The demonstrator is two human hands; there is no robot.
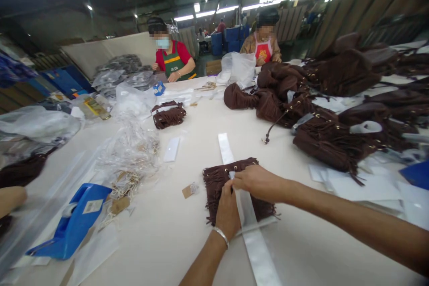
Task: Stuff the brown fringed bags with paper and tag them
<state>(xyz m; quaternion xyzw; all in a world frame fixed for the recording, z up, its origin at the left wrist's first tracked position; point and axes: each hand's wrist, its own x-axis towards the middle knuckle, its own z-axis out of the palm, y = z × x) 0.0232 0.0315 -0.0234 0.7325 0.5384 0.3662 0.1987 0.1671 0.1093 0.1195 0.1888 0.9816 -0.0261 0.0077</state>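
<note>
A dark brown fringed bag (214,183) with metal eyelets along its top edge lies flat before me. A translucent wrapping strip (246,210) runs down over its middle, and a long white strip (259,254) passes beneath it. My left hand (228,211) rests on the bag's front, its fingers closed in a pinch near the eyelets; what they grip is hidden. From the right, my right hand (256,182) reaches over the bag, fingertips closed on the translucent strip's upper part, meeting the left fingertips. A small tag (190,190) lies left of the bag.
A blue tape dispenser (78,221) stands at left beside clear plastic bags (127,147) and stringed tags (122,187). Brown bags (321,129) are heaped at right. Another fringed bag (169,116) lies farther back. Two people (176,60) work across the table (201,143).
</note>
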